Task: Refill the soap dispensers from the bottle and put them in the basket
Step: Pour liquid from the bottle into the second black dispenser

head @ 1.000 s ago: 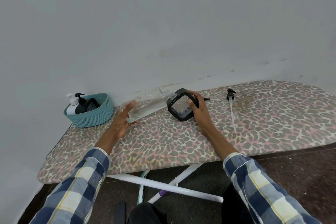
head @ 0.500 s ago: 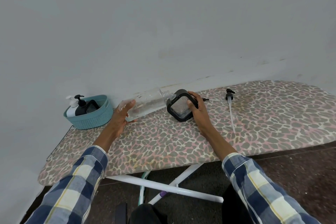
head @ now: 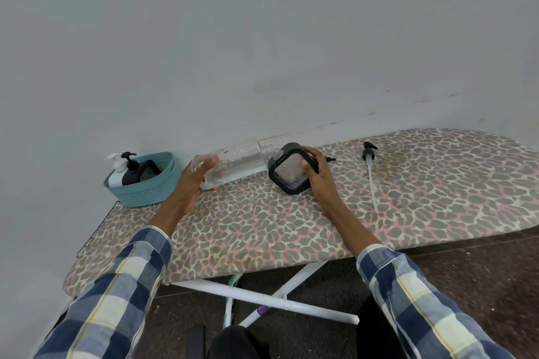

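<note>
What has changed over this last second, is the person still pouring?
Hardly anything. The left hand still tips the clear bottle, its mouth at the opening of the black square dispenser, which the right hand keeps steadying on the board. The small shifts look like camera movement. The loose pump and the basket with its dispensers stayed put.

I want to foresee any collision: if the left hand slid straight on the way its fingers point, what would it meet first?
The left hand already grips the clear bottle; pushed further, probably the square black dispenser at the bottle's mouth, though depth is unclear.
</note>
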Available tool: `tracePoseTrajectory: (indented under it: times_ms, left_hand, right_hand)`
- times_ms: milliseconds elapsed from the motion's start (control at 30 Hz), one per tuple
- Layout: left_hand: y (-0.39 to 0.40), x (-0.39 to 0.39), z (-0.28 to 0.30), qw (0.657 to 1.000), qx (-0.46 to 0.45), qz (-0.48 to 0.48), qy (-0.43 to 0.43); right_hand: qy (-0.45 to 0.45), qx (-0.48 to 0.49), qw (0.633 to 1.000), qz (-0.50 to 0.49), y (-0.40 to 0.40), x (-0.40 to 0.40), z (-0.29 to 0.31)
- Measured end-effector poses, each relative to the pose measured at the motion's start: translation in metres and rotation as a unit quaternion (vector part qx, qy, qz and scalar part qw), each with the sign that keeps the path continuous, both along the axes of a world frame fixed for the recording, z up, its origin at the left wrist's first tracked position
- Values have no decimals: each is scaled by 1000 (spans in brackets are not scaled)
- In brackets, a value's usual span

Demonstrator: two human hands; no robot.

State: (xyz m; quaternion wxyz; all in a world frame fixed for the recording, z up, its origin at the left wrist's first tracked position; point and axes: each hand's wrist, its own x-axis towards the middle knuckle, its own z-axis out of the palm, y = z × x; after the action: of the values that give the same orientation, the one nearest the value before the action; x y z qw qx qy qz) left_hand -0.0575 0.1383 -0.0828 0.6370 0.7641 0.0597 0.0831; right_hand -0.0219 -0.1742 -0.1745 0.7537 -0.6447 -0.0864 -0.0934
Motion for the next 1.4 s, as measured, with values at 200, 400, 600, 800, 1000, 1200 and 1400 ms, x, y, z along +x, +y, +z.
tracePoseTrajectory:
  times_ms: [200,400,600,800,1000,1200,1400]
  left_hand:
    - [6,5,0,1000,21,-10,-1]
    - [4,5,7,999,39,-14,-3]
    - [0,8,13,999,38,-26,-5]
    - [-6,6,17,999,41,-21,-1]
    - [-11,7,14,998,41,-35,-17]
    - [-12,10,16,998,52,-29,-16]
    - [-11,15,19,997,75,-24,-26]
  right_hand:
    - [3,-1,1000,-2,-1,-2,2]
    - [10,-9,1000,-25,1,-6,7]
    - [10,-38,999,-31,-1,-14,14]
    - [18,-21,998,-48,2,-13,11]
    - [1,-41,997,-63,6,-11,8]
    - [-10,-54,997,-62,5,-8,6]
    - [-22,-73,995,-71,5,-2,1]
